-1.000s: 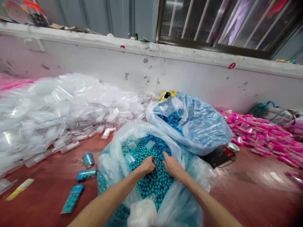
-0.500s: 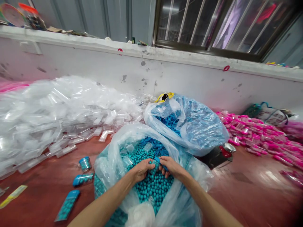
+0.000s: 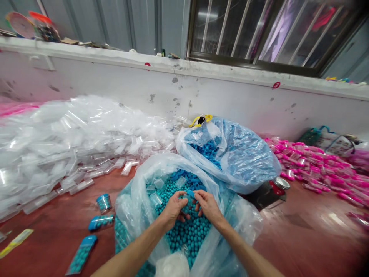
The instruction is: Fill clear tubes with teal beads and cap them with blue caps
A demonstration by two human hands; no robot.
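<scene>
A worker's left hand (image 3: 172,207) and right hand (image 3: 208,206) meet over an open bag of turquoise beads (image 3: 184,227), fingers pinched together on a small clear tube with a blue cap (image 3: 189,193). Three filled tubes (image 3: 99,221) lie on the red floor (image 3: 288,238) (a small tally); a large heap of empty clear tubes (image 3: 72,142) awaits.

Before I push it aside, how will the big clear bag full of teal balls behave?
The bag of teal balls is probably heavy, since it is packed full. Its thin film looks floppy, so it would likely sag. Its mouth is open around the left hand, so balls could spill and roll across the smooth red floor.
</scene>
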